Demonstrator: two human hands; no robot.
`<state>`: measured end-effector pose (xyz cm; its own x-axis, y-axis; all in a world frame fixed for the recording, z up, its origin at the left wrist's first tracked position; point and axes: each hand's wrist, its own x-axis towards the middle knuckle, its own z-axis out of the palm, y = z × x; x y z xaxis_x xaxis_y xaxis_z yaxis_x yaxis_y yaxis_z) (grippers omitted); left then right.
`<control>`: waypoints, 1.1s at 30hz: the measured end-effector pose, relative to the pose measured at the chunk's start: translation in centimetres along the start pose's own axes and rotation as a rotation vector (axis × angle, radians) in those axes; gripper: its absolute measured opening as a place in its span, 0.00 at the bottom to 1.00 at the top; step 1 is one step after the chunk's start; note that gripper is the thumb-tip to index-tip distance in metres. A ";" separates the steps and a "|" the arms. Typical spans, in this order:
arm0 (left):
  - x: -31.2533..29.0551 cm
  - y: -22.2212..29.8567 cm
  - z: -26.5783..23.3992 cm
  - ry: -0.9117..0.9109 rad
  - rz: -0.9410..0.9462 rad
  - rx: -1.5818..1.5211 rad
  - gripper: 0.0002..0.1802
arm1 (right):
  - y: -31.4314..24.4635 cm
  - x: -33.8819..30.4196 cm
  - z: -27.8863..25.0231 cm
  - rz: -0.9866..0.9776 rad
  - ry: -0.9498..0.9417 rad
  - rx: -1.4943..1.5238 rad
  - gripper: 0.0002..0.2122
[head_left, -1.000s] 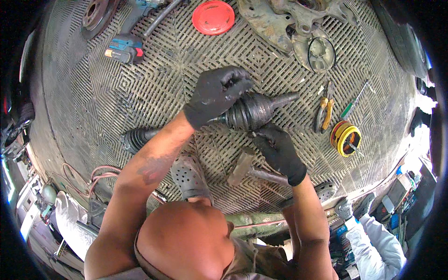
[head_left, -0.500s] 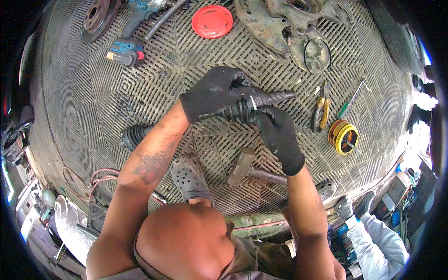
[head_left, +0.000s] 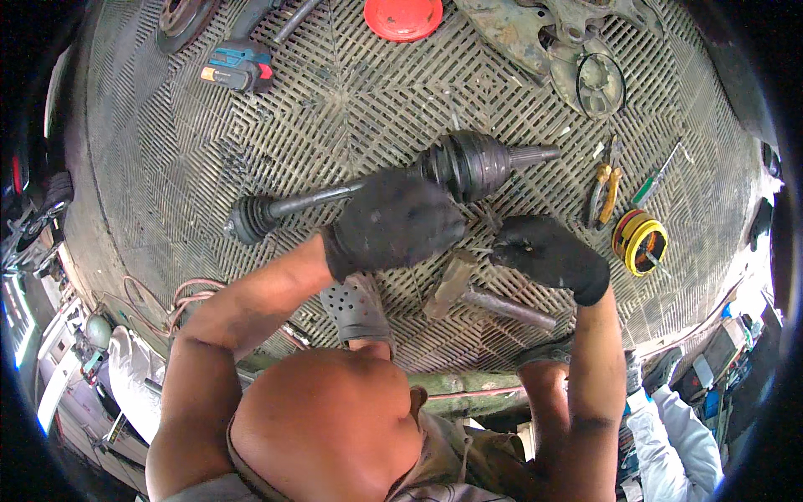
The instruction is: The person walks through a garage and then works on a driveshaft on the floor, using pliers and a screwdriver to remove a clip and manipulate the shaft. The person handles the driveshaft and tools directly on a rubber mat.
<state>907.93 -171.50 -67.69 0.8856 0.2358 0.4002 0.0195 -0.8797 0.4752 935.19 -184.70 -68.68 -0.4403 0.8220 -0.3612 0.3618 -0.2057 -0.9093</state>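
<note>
A drive shaft with black ribbed rubber boots lies slantwise on the mat. Its larger boot and splined end point right. My left hand, in a black glove, is just below the larger boot, partly covering the shaft. Its fingers look curled, and whatever they hold is hidden. To the right, below the splined end, my gloved right hand is closed, with a thin pale strip showing at its fingertips. Beneath the hands rests a hammer.
Yellow-handled pliers, a green-handled screwdriver and a yellow tin stand or lie at right. Farther off are a cordless tool, a red lid and a rusty metal plate. A clog-shod foot is near the hammer.
Both hands have left the larger boot and come nearer to me, the right also moving rightward. The boot and splined end are now uncovered. The whole view has shifted somewhat.
</note>
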 end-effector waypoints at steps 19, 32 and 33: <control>-4.6 -4.0 2.1 -0.034 -0.623 0.013 0.22 | -4.5 -3.5 -6.0 0.123 -0.225 0.227 0.07; -2.7 -5.0 -1.0 -0.107 -0.788 -0.177 0.23 | 4.8 -9.6 -5.7 -0.120 -0.205 -0.658 0.07; -2.4 -5.1 -1.4 -0.137 -0.809 -0.173 0.23 | 4.1 -10.1 -6.2 -0.097 -0.242 -0.808 0.07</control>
<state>905.03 -167.00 -70.03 0.6778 0.7047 -0.2098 0.6118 -0.3822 0.6925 946.28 -190.56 -67.47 -0.6301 0.6615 -0.4067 0.7485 0.3779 -0.5449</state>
